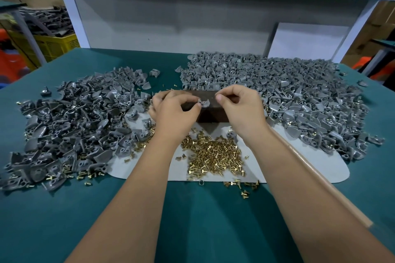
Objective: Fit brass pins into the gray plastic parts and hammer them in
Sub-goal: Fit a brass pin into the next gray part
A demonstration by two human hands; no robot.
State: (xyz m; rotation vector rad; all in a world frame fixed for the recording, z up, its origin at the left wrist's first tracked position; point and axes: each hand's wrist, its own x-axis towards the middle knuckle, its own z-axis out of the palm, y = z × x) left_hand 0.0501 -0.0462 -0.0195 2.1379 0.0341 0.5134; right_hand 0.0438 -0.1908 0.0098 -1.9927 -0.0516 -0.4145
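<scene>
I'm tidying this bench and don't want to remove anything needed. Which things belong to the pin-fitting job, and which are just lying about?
Job:
- gray part pinched by left hand
- right hand
- brass pins
- gray parts heaps
- dark block
- white mat

Lying about:
- yellow crate
- white board

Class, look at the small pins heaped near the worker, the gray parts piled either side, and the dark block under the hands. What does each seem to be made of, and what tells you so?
Pins: likely brass, yellow and shiny.
Gray parts: probably moulded plastic, uniform matte gray with slight sheen.
Block: dark brown, dull; wood or rusted metal, cannot tell.
</scene>
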